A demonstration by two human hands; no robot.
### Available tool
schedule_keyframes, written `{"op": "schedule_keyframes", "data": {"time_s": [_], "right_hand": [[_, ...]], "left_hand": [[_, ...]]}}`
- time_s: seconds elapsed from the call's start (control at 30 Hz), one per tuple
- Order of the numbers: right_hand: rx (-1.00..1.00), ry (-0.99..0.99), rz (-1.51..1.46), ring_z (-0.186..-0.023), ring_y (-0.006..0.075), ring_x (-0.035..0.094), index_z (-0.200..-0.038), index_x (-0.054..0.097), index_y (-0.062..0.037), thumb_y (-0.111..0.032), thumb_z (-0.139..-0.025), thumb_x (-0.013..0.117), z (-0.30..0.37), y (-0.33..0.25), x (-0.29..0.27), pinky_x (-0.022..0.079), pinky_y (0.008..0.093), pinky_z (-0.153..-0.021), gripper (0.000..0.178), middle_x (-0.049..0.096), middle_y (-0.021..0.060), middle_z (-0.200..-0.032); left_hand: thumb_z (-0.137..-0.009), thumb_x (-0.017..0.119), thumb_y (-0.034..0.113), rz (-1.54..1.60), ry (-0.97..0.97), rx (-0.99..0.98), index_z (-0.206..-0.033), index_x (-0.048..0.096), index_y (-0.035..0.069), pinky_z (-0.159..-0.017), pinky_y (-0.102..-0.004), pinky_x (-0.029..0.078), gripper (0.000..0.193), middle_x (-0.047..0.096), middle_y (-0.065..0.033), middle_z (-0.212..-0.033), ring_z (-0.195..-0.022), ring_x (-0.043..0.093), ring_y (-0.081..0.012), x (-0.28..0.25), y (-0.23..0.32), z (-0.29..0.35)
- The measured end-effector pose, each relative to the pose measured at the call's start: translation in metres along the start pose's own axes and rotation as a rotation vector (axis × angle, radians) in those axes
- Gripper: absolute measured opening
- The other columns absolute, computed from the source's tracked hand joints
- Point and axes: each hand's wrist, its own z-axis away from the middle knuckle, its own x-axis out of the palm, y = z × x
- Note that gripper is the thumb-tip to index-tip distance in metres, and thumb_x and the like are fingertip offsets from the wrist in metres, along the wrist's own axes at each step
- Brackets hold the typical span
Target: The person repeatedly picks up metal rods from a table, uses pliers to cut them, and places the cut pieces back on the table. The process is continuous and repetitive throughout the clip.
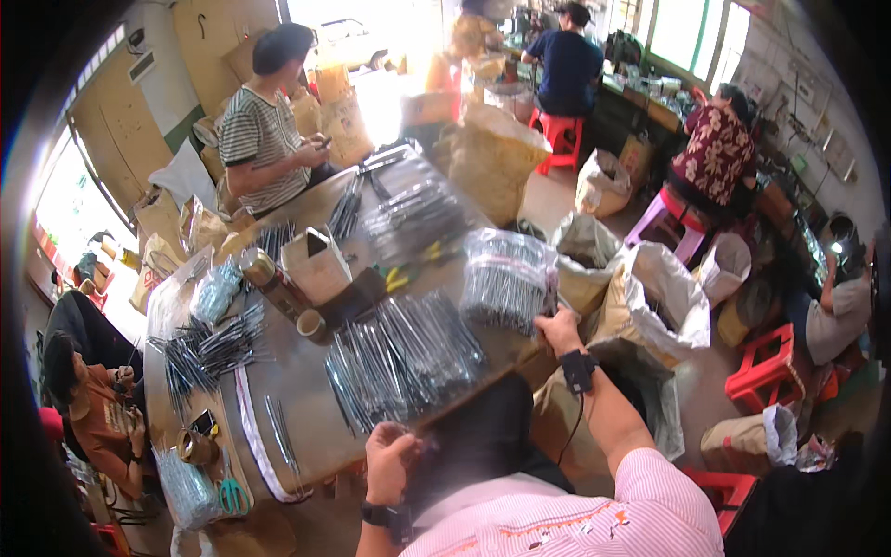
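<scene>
My right hand (pixel 560 332) is at the table's right edge, its fingers closed on the near corner of a bundle of thin metal rods (pixel 506 278) wrapped in transparent plastic with a pale band. My left hand (pixel 392 452) is held low by the table's front edge, fingers curled into a pinch. Whatever sits in that pinch, if anything, is too faint to make out. Just beyond the left hand lies a wide spread of loose, shiny metal rods (pixel 399 360). Another plastic-covered pile of rods (pixel 413 218) rests toward the far end.
On the table (pixel 306 381) are a cardboard box (pixel 316 265), yellow-handled pliers (pixel 397 278), a tape roll (pixel 312 325), a white strip (pixel 251 432) and teal scissors (pixel 232 497). Open sacks (pixel 654 297) stand close on my right. Several people sit around, some on red stools (pixel 560 139).
</scene>
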Motion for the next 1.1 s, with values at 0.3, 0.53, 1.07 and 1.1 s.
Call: {"op": "schedule_keyframes", "data": {"time_s": [0.3,0.53,1.07,1.1], "right_hand": [[0.126,-0.110,-0.487,-0.050,0.0149,0.054,-0.079,0.058,-0.0019,0.001,-0.072,0.069,0.015,-0.004,-0.013,0.045,0.0293,-0.047,0.014,0.057,0.0033,-0.063],[0.570,-0.537,-1.107,-0.072,0.0196,0.057,-0.096,0.057,-0.0009,-0.004,-0.089,0.059,0.031,-0.024,-0.042,0.052,0.0382,-0.070,0.007,0.057,0.0079,-0.076],[0.494,-0.553,-0.928,-0.069,0.0240,0.064,-0.088,0.061,-0.0039,-0.010,-0.090,0.061,0.018,-0.020,-0.030,0.053,0.0379,-0.068,0.006,0.065,0.0104,-0.075],[0.478,-0.551,-0.897,-0.069,0.0241,0.064,-0.089,0.061,-0.0037,-0.010,-0.090,0.061,0.026,-0.023,-0.031,0.053,0.0378,-0.067,0.006,0.065,0.0105,-0.075]], "left_hand": [[-0.079,0.063,-0.005,0.055,-0.014,0.017,-0.091,0.054,0.002,-0.060,-0.0268,0.053,0.016,0.062,-0.0074,-0.082,-0.069,0.065,-0.0180,-0.008,-0.011,-0.004],[-0.079,0.064,-0.007,0.074,-0.079,0.006,-0.090,0.054,0.003,-0.062,-0.0274,0.053,0.018,0.064,-0.0083,-0.083,-0.070,0.065,-0.0182,-0.005,-0.005,-0.002],[-0.080,0.065,-0.005,-0.034,-0.214,-0.092,-0.094,0.056,0.002,-0.067,-0.0297,0.055,0.018,0.064,-0.0101,-0.087,-0.075,0.066,-0.0204,0.011,-0.019,-0.004],[-0.080,0.065,-0.005,-0.032,-0.223,-0.090,-0.094,0.056,0.002,-0.067,-0.0298,0.055,0.018,0.064,-0.0100,-0.087,-0.075,0.066,-0.0203,0.012,-0.019,-0.004]]}}
